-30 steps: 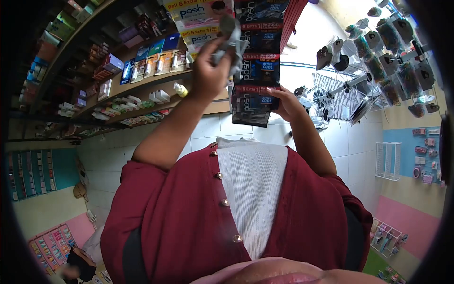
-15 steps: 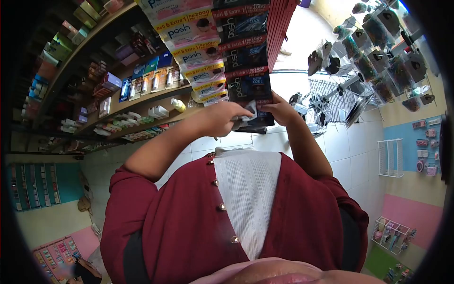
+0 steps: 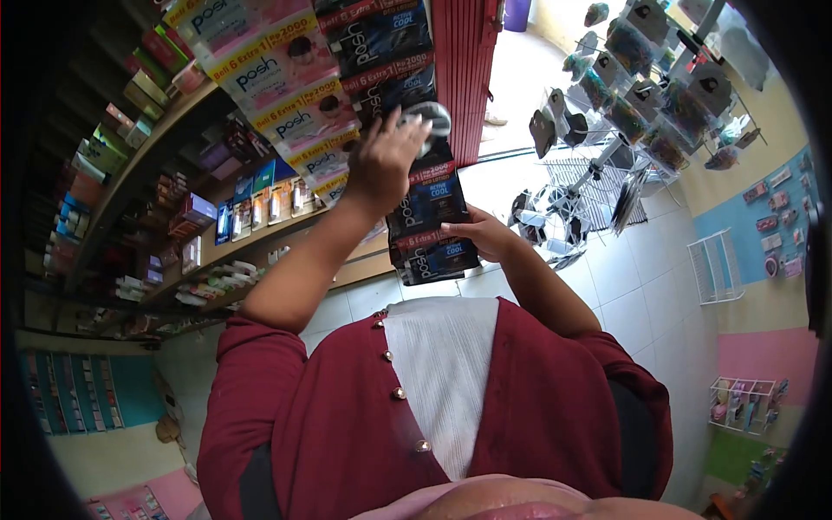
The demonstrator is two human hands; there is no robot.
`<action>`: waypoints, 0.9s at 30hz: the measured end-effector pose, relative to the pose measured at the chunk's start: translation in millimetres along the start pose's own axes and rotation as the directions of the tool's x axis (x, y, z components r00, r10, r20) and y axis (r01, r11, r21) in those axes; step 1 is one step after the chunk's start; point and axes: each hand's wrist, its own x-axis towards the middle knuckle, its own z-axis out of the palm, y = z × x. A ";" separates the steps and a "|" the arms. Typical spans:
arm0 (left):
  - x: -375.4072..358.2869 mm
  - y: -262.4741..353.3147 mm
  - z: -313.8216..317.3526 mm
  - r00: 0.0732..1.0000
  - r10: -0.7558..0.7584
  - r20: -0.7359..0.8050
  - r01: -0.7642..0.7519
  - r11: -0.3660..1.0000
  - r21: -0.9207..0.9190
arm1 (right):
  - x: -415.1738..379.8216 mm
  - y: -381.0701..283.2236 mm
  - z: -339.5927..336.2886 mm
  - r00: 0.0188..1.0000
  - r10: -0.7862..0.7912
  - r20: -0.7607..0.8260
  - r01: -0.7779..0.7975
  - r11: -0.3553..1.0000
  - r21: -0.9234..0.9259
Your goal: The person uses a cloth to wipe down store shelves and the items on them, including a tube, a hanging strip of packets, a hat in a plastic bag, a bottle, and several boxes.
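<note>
My left hand (image 3: 386, 165) is raised over the black Posh sachets, its fingers around a blurred whitish cloth (image 3: 427, 117) pressed against or just in front of them. Lower down, my right hand (image 3: 487, 234) grips the edge of the hanging strip of black sachets (image 3: 438, 195), thumb on the front and the other fingers hidden behind. The lower end of that strip tilts out towards me. Beside it on the left hangs a strip of white, pink and yellow Posh sachets (image 3: 290, 69), partly covered by my left hand and forearm.
Wooden shelves (image 3: 173, 117) with boxes and bottles curve along the left. A red folding metal door (image 3: 468, 78) stands behind the sachets. To the right is a wire rack (image 3: 598, 173) hung with small packets. A white wire basket (image 3: 716, 267) hangs on the right wall.
My left hand has moved up the black strip with the cloth, away from my right hand. My right hand has come slightly lower and left, still holding the strip. The view has shifted a little.
</note>
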 end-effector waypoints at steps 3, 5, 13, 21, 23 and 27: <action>-37.4 17.8 3.5 0.989 -0.018 0.149 0.041 0.987 -0.156 | -2.6 -3.1 0.5 1.000 0.024 0.018 -0.025 1.000 0.013; -57.4 38.0 -0.6 0.973 -0.061 0.220 0.130 0.940 -0.316 | -0.5 -7.7 -1.0 0.998 0.065 0.006 -0.065 0.979 0.194; -109.6 48.5 -11.4 0.967 -0.139 0.211 0.192 0.947 -0.257 | 3.1 -5.3 -3.5 0.975 0.184 0.125 -0.218 0.899 0.381; -131.9 68.1 -20.5 0.966 0.038 0.257 0.113 0.831 -0.544 | 14.6 -1.3 -0.9 0.879 0.281 0.384 -0.430 0.816 0.387; -145.3 65.1 -13.3 0.965 -0.095 0.244 0.177 0.923 -0.342 | 9.2 -12.4 20.4 0.897 0.306 0.318 -0.417 0.826 0.380; -156.7 63.7 -11.2 0.966 -0.206 0.158 0.252 0.890 -0.379 | 9.3 3.9 20.7 0.926 0.299 0.230 -0.369 0.842 0.393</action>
